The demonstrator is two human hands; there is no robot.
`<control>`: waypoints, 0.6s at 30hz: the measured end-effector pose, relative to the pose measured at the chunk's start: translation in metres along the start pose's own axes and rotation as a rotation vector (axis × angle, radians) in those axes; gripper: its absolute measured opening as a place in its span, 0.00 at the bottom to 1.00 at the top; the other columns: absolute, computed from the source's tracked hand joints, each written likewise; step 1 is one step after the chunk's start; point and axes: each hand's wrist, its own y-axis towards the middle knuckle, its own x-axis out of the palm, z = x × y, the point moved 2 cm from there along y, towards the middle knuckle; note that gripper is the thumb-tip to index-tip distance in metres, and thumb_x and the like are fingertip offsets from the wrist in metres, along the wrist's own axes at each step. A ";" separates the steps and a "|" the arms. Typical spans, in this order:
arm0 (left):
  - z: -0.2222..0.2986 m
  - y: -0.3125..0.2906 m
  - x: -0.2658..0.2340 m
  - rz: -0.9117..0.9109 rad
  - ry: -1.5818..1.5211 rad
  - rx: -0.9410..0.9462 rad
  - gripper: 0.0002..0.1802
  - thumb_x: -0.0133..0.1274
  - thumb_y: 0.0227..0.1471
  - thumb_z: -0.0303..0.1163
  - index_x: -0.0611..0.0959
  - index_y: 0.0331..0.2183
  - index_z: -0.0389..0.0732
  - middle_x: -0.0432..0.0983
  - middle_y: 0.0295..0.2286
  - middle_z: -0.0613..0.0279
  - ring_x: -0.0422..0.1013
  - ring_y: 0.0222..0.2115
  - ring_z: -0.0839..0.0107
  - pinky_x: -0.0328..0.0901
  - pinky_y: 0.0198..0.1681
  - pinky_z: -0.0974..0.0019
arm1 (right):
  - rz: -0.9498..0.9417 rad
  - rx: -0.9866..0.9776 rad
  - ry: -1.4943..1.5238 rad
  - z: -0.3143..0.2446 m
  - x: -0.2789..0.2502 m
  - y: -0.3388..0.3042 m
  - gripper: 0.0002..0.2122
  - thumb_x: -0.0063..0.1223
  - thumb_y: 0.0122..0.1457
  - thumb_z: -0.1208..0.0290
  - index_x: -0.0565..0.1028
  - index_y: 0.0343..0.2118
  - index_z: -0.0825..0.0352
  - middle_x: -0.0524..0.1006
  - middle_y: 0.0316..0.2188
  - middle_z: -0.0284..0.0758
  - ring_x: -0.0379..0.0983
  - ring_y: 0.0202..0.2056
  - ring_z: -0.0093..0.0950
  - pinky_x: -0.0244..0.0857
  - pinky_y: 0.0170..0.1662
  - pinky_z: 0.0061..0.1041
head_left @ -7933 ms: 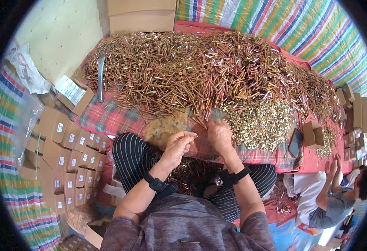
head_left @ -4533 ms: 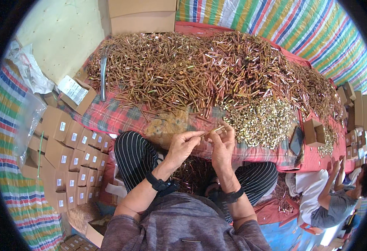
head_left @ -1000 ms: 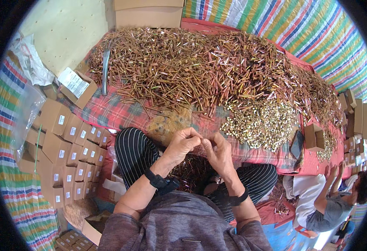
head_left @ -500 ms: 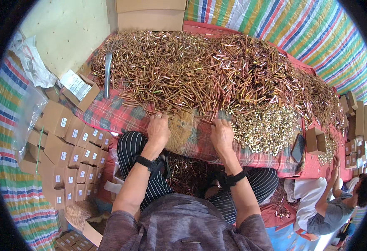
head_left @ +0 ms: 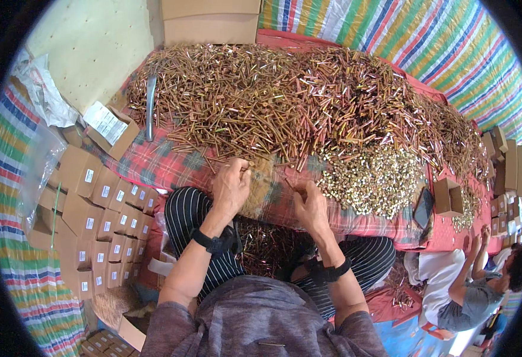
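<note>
My left hand (head_left: 231,187) is closed in a pinch above the tan patch (head_left: 257,193) on the plaid cloth. Something small shows at its fingertips, too small to name. My right hand (head_left: 311,205) grips a slim copper-coloured metal rod (head_left: 288,182), whose end pokes out toward the left hand. The two hands are a short way apart. Beyond them spreads a big heap of similar gold and copper metal rods (head_left: 243,101). A pile of small shiny gold metal pieces (head_left: 371,181), perhaps nuts, lies right of my right hand.
A curved metal bar (head_left: 151,107) lies at the heap's left end. Stacked brown boxes (head_left: 103,220) fill the left side. A dark phone (head_left: 424,208) and an open carton (head_left: 448,197) sit at the right. Another person (head_left: 475,297) works at the lower right.
Both hands have drawn back from the heap's near edge toward me. The left has turned and shifted slightly right. My right hand now shows the rod pointing out to the left.
</note>
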 end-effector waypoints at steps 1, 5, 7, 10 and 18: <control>0.003 -0.003 0.003 -0.037 -0.468 -0.149 0.07 0.52 0.47 0.25 0.72 0.31 0.36 0.73 0.28 0.57 0.71 0.31 0.63 0.67 0.35 0.64 | -0.009 0.077 0.098 -0.006 -0.002 -0.004 0.07 0.50 0.47 0.81 0.69 0.32 0.71 0.71 0.27 0.45 0.70 0.31 0.45 0.64 0.33 0.38; 0.016 -0.016 0.014 -0.166 -1.423 -0.537 0.07 0.48 0.55 0.30 0.70 0.34 0.38 0.74 0.30 0.59 0.73 0.31 0.72 0.69 0.32 0.71 | -0.038 0.052 0.127 -0.012 -0.009 -0.016 0.08 0.51 0.50 0.78 0.72 0.35 0.72 0.74 0.26 0.43 0.73 0.28 0.31 0.66 0.30 0.27; 0.025 -0.019 0.009 -0.186 -1.456 -0.599 0.07 0.49 0.54 0.30 0.70 0.35 0.39 0.74 0.31 0.56 0.74 0.31 0.68 0.70 0.33 0.70 | -0.017 0.022 0.092 -0.014 -0.012 -0.018 0.08 0.50 0.50 0.79 0.73 0.35 0.71 0.73 0.26 0.42 0.72 0.26 0.31 0.65 0.30 0.27; 0.030 -0.021 0.007 -0.203 -1.495 -0.587 0.07 0.49 0.54 0.29 0.69 0.35 0.39 0.75 0.32 0.55 0.74 0.33 0.67 0.70 0.36 0.69 | -0.001 -0.028 0.080 -0.025 -0.018 -0.021 0.08 0.49 0.50 0.81 0.73 0.34 0.70 0.72 0.26 0.41 0.70 0.24 0.31 0.64 0.29 0.26; 0.042 -0.021 0.005 -0.189 -1.530 -0.508 0.08 0.50 0.53 0.28 0.70 0.36 0.37 0.75 0.33 0.54 0.74 0.34 0.65 0.71 0.39 0.65 | -0.030 -0.003 0.070 -0.042 -0.024 -0.026 0.09 0.46 0.49 0.84 0.72 0.34 0.69 0.70 0.27 0.44 0.69 0.29 0.44 0.64 0.31 0.34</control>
